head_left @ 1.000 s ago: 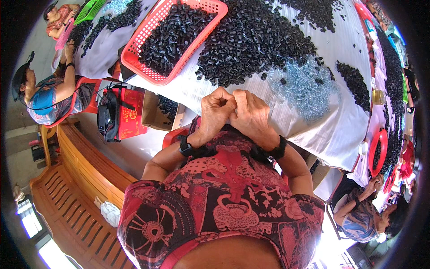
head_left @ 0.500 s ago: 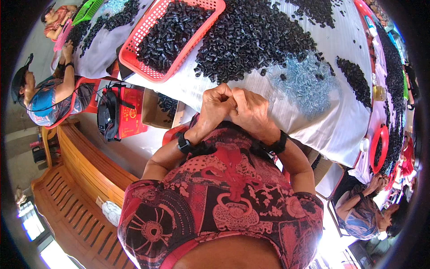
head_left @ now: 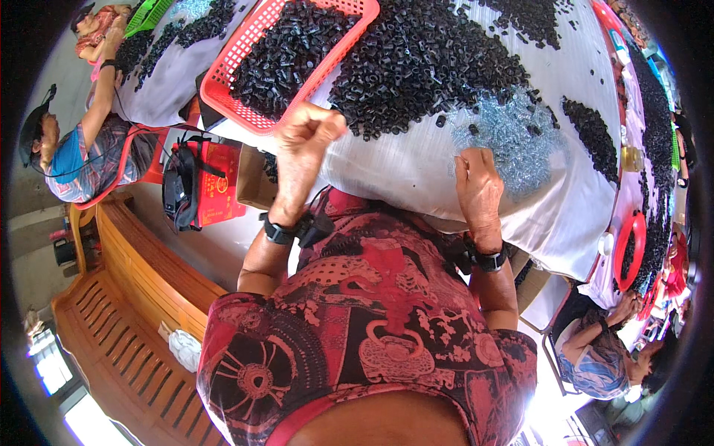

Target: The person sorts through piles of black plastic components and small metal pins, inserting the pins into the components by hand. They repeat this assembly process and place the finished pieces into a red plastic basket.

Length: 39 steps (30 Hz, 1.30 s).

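Observation:
My left hand (head_left: 303, 141) is raised beside the near right corner of the red plastic basket (head_left: 256, 123). Its thumb and bent fingers are closed, with a small black plastic piece (head_left: 337, 114) at their tips. The basket holds many similar black pieces. To its right, a large heap of black plastic pieces (head_left: 424, 63) spreads over the white cloth. My right hand (head_left: 480, 189) is at the lower left edge of a pile of small clear plastic pieces (head_left: 513, 141). Its fingers are bent and drawn together; whatever they may hold is hidden.
A smaller strip of black pieces (head_left: 590, 134) lies on the right of the white-covered table (head_left: 416, 175). A red ring (head_left: 630, 249) rests farther right. Two people work at the sides. At lower left stands a wooden bench (head_left: 134, 334), with a red box (head_left: 219, 186) beyond it.
My hands were together at the table's near edge and have parted. The left has moved left toward the basket, the right across to the clear pile.

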Each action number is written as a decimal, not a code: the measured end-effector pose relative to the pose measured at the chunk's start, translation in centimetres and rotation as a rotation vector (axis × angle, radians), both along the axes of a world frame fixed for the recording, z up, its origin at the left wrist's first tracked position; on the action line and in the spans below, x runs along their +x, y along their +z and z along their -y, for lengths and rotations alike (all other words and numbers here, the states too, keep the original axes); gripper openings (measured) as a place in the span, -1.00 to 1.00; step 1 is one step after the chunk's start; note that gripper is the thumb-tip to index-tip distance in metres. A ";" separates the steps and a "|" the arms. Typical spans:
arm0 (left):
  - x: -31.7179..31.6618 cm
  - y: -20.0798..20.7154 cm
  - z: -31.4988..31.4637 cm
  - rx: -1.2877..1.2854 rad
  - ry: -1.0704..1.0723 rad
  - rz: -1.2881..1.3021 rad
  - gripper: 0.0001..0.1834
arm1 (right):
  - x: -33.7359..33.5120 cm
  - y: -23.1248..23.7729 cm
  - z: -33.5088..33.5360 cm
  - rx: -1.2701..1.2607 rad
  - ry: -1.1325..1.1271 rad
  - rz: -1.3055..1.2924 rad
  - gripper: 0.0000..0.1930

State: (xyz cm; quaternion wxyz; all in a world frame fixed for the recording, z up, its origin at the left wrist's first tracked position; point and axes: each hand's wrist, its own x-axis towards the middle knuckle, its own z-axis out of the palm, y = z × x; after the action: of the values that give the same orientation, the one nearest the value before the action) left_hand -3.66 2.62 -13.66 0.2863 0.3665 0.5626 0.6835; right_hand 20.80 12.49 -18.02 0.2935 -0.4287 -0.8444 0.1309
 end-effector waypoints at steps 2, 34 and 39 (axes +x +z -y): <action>-2.1 0.4 -0.3 0.022 0.106 -0.110 -0.95 | 0.1 -0.8 -0.2 0.081 -0.042 0.128 -0.92; 8.3 -6.6 -11.4 -0.066 -0.260 -1.481 -0.80 | 0.6 -0.5 0.6 -0.060 0.014 -0.282 -0.93; 8.0 -7.2 -10.6 -0.034 -0.192 -1.301 -0.82 | 0.2 -0.7 0.7 -0.131 0.011 -0.334 -0.95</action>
State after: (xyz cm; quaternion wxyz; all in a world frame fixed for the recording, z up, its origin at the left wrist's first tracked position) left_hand 4.31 13.24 -20.83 -0.0466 0.7489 0.5965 0.2850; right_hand 21.04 11.82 -18.74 0.4004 -0.4147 -0.7757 0.2568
